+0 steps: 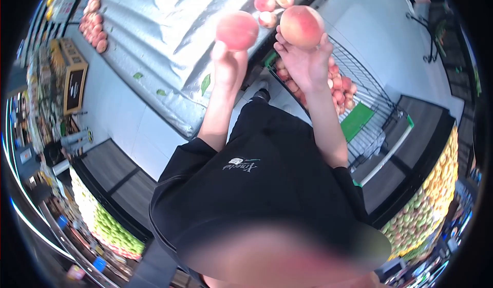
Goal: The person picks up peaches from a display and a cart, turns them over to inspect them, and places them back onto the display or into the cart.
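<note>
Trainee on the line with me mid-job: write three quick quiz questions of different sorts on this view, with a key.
1. True or false: the left hand is empty.
2. What holds the heap of peaches seen behind the right hand?
3. Fill the gap: on the silver sheet lie a few loose green ____.

Key:
1. False; it holds a peach.
2. A shopping cart.
3. Leaves.
</note>
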Demonstrator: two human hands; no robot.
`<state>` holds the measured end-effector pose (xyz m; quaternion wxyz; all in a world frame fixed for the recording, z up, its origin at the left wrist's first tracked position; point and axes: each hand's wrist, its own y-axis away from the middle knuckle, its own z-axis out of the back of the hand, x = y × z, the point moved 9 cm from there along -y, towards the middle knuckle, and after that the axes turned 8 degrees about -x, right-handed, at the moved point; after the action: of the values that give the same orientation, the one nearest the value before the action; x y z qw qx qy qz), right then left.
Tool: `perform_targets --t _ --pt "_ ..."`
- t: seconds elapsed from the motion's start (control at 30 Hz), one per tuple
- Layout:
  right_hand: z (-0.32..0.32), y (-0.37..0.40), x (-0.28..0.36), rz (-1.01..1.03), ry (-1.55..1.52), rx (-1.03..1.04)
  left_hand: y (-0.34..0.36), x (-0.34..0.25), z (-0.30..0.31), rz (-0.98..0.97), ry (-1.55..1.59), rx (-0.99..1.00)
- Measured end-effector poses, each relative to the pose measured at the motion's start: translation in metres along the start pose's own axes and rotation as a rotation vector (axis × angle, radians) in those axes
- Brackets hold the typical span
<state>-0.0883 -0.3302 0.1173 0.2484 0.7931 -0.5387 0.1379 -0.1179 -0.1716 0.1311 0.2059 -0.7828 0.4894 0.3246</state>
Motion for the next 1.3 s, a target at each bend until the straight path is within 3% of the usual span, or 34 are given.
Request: perform_targets --t 0.07,0.1,0.13,0.2,0.27,0.3,0.33,0.4,0.47,0.5,0.53,0.6,0.67,0.7,0.77,0.9,0.97,1.0,1.03,1.07,1.1,1.17,1.27,1.3 --pt "0.068 -0.017 0.001 0.125 0.160 -0.077 -0.012 0.045 0.016 0.148 -0.494 0.094" --pt "0.114 -0.019 -0.008 0.050 0.202 -0.104 -0.019 0.075 0.021 0.147 -0.650 0.281" --pt "0.149 -0.015 -0.010 0.013 0.186 -0.291 -0.018 0.109 0.024 0.339 -0.717 0.299" --pt "0.229 -0.001 -0.022 -0.021 0.271 -0.504 -0.017 0.180 0.048 0.413 -1.067 0.387" --pt "0.316 0.023 -0.036 -0.052 0.414 -0.662 0.001 0.257 0.072 0.605 -1.310 0.605" --pt "0.359 0.035 -0.044 -0.078 0.493 -0.724 0.009 0.310 0.098 0.567 -1.388 0.647" --pt "0.399 0.045 -0.054 -0.110 0.569 -0.768 0.018 0.350 0.118 0.488 -1.209 0.534" --pt "0.471 0.065 -0.074 -0.168 0.681 -0.823 0.065 0.463 0.187 0.984 -1.040 0.470" --pt "0.539 0.084 -0.100 -0.187 0.546 -0.939 0.098 0.518 0.221 1.332 -0.759 0.400" --pt "0.531 0.088 -0.101 -0.253 0.540 -0.984 0.101 0.522 0.234 1.353 -0.913 0.188" --pt "0.527 0.092 -0.099 -0.352 0.551 -1.044 0.097 0.532 0.229 1.265 -0.924 0.265" --pt "0.516 0.101 -0.095 -0.557 0.556 -1.152 0.102 0.569 0.235 1.209 -0.457 0.497" --pt "0.571 0.111 -0.111 -0.376 0.326 -1.243 0.074 0.523 0.203 1.091 -0.962 0.336" --pt "0.533 0.098 -0.091 -0.286 0.354 -1.068 0.062 0.501 0.184 1.037 -1.093 0.313" --pt "0.527 0.095 -0.084 -0.352 0.585 -1.023 0.038 0.464 0.147 0.942 -1.208 0.353" --pt "0.465 0.061 -0.066 -0.455 0.970 -0.891 -0.002 0.404 0.070 0.527 -1.153 0.830" --pt "0.429 0.010 -0.042 -0.162 1.447 -0.711 -0.032 0.316 0.037 0.713 -0.810 0.619" --pt "0.394 -0.013 -0.032 -0.022 1.521 -0.666 -0.054 0.269 0.023 0.652 -0.865 0.590" --pt "0.349 -0.040 -0.025 0.107 1.527 -0.604 -0.071 0.249 0.028 0.635 -0.825 0.548" --pt "0.300 -0.065 -0.021 0.194 1.439 -0.540 -0.093 0.231 0.037 0.449 -0.812 0.470" --pt "0.258 -0.088 -0.022 0.212 1.265 -0.486 -0.116 0.186 0.028 0.306 -1.011 0.445" --pt "0.186 -0.124 -0.023 0.259 1.042 -0.386 -0.151 0.163 0.065 0.259 -1.149 0.236" --pt "0.122 -0.159 -0.018 0.522 1.832 -0.266 -0.191 0.151 0.100 0.048 -1.288 0.158" --pt "0.119 -0.169 -0.020 0.557 1.892 -0.264 -0.201 0.153 0.101 -0.037 -1.325 0.202"
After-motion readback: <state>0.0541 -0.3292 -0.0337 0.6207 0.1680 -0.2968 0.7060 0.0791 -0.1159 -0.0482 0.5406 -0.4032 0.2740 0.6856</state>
